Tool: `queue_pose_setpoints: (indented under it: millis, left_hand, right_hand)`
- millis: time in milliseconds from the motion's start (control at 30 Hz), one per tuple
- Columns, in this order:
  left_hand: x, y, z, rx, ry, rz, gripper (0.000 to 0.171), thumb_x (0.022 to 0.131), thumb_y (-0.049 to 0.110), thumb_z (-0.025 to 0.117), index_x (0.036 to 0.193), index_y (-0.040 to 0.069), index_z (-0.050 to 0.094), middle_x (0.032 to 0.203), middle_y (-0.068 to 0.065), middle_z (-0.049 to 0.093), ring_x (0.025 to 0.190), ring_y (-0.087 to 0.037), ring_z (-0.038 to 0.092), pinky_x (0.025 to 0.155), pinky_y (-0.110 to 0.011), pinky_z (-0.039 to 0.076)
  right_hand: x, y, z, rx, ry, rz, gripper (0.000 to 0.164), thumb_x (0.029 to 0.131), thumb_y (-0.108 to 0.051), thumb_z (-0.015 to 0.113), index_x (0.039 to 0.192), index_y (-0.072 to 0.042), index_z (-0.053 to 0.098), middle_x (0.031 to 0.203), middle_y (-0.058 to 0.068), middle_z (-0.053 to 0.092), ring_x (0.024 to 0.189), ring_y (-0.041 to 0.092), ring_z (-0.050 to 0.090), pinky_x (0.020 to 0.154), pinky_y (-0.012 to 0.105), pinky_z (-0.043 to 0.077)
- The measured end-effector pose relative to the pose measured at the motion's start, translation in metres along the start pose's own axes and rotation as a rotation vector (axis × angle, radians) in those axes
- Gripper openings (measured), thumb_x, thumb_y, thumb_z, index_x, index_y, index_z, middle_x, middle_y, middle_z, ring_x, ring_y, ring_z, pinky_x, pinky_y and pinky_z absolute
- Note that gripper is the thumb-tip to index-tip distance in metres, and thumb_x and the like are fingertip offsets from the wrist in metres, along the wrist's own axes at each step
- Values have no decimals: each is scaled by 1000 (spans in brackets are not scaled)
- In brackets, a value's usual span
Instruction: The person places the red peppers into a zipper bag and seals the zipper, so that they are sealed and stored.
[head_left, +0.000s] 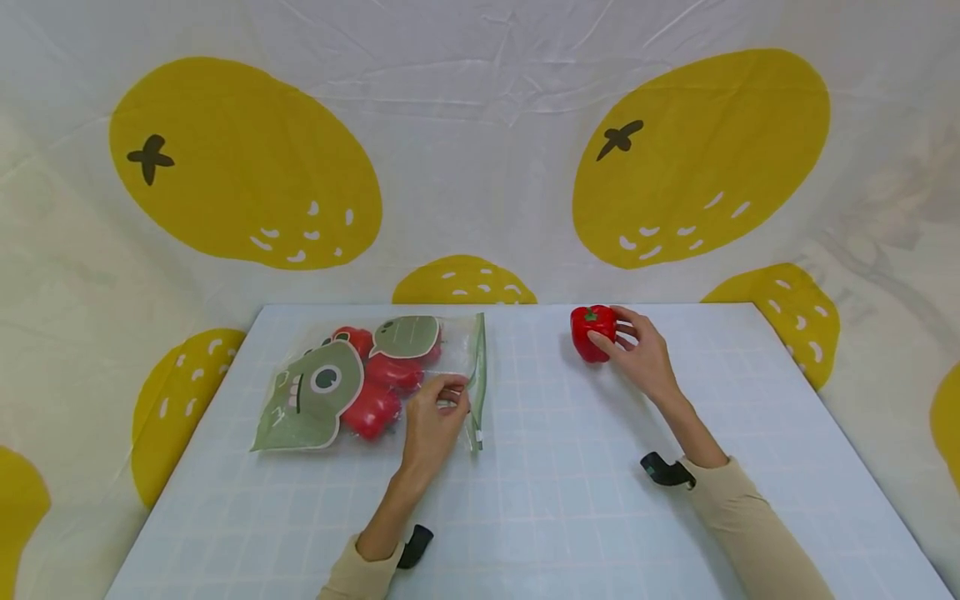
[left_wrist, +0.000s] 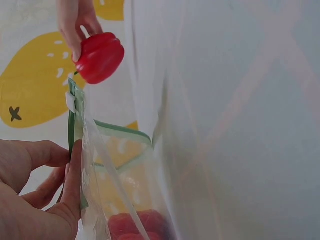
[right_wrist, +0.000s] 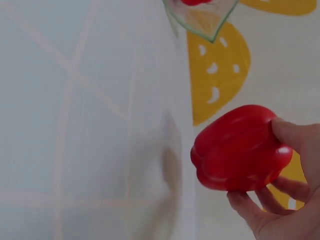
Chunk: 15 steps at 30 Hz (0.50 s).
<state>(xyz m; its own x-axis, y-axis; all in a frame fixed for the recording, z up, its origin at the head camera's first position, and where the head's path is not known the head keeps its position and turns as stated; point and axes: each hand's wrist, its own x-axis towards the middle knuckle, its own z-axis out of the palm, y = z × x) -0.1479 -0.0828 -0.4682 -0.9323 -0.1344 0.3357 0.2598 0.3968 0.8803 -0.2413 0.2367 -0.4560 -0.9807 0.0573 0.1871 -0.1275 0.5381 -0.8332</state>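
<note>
My right hand [head_left: 643,357] grips a red bell pepper [head_left: 592,332] with a green stem, thumb on one side and fingers on the other. In the right wrist view the pepper [right_wrist: 242,150] is raised above the table, its shadow on the cloth. My left hand [head_left: 437,421] pinches the upper layer of a clear zip bag [head_left: 307,400] near its green-edged mouth. The left wrist view shows the mouth parted, with a white slider [left_wrist: 70,101] at one end of the green strip. Several red peppers [head_left: 372,408] lie inside the bag, partly hidden by its printed green dinosaur.
A pale blue checked cloth covers the table [head_left: 555,492]. Behind it hangs a white curtain [head_left: 480,167] printed with large yellow fruits. Dark wrist cameras [head_left: 666,471] sit on both of my forearms, over beige sleeves [head_left: 750,525].
</note>
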Motion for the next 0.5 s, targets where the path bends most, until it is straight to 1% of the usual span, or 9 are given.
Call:
queue_pose_setpoints:
  millis: [167,500]
  left_hand:
    - [1,0,0,-5,4,-1,14,89,-4,73,102,0,75,95,-10,73,78,-21,71,71,-30,63]
    - [1,0,0,-14,-6,-2,14,90,-3,73,103,1,75,97,-11,73,79,-23,71,72,-34,63]
  right_hand:
    - [1,-5,9,44,-14,9,70,94,-36,75,151,-9,45,150,15,49,133,35,50,104,52,50]
    - [3,-11,29,161,-54,60,72,93,-40,76,152,-11,46,151,12,50,133,32,51,105,48,51]
